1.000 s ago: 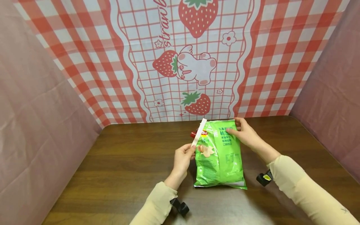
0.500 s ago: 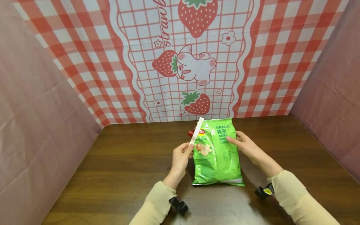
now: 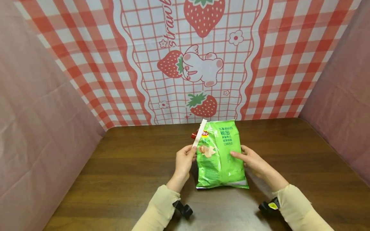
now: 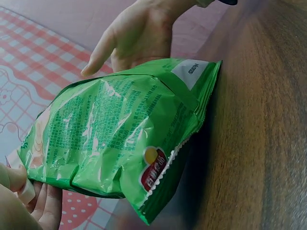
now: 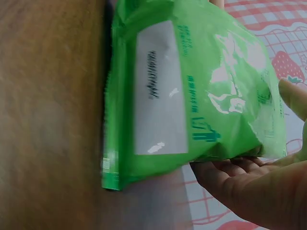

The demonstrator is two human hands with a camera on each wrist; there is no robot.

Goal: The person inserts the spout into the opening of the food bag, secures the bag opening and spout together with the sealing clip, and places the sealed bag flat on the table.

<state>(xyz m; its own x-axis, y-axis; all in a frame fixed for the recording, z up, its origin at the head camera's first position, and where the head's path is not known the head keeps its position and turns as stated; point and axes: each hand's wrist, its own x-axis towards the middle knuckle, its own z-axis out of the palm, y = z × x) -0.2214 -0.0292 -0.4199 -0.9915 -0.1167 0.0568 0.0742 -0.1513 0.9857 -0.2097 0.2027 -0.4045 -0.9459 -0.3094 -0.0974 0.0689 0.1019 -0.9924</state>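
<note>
A green snack bag (image 3: 221, 160) stands upright on its bottom edge on the wooden table, its printed back toward me. A white bag clip (image 3: 199, 134) runs slantwise along its upper left edge. A small red cylindrical piece (image 3: 194, 136) sticks out beside the clip. My left hand (image 3: 183, 160) pinches the clip's lower end and the bag edge between thumb and fingers. My right hand (image 3: 255, 163) is at the bag's right side, thumb straight across the front and fingers behind. In the right wrist view, that thumb (image 5: 293, 98) is spread from the fingers (image 5: 230, 167) below the bag.
The brown wooden table (image 3: 133, 166) extends around the bag. Behind it hangs a red-and-white checked strawberry cloth (image 3: 121, 64). Pink cloth walls (image 3: 43, 112) close off both sides. A black camera mount is strapped to each wrist.
My right hand has slid down from the bag's upper right corner to the middle of its right side. The bag and my left hand have shifted slightly left.
</note>
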